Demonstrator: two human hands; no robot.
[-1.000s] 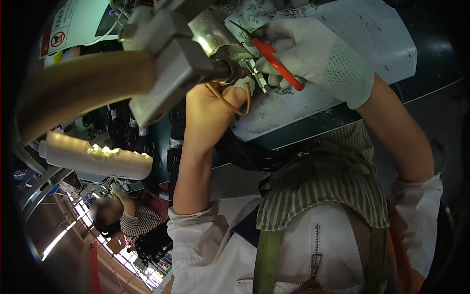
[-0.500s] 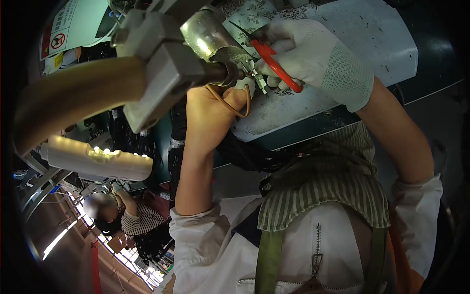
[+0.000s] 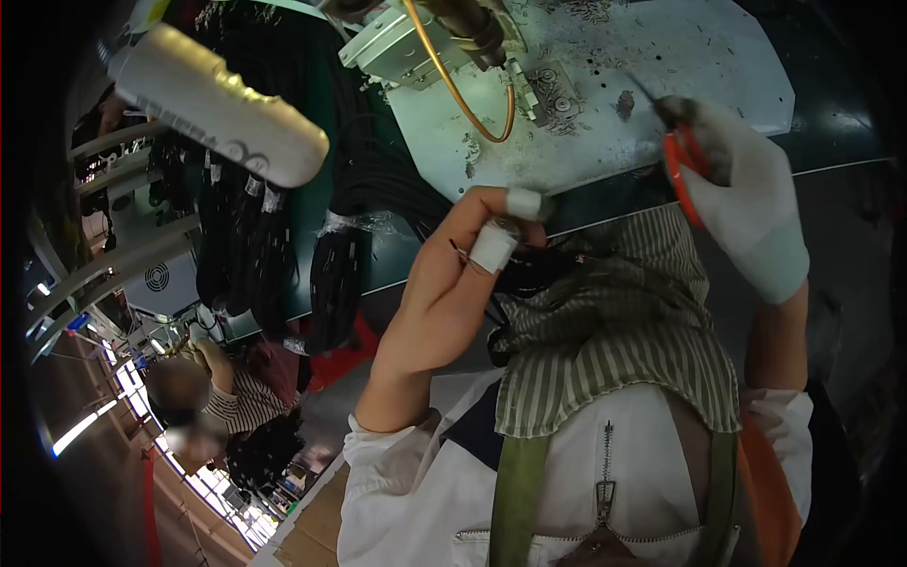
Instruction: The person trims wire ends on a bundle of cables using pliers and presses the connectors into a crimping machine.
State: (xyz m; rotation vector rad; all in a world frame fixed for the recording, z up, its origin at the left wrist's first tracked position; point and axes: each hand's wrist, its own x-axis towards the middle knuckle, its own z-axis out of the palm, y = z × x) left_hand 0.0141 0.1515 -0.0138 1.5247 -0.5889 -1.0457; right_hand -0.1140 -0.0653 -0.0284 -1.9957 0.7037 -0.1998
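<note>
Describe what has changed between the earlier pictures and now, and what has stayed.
The left hand has drawn back from the machine toward the person; the gloved right hand has moved back and rightward. The camera's view has shifted too. Whether the left let anything go is unclear. Unchanged: the right keeps its red-handled tool.

Smooth plastic scissor handles

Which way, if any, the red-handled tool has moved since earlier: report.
Yes: the red-handled tool has moved right over the white plate, out to its near edge.
</note>
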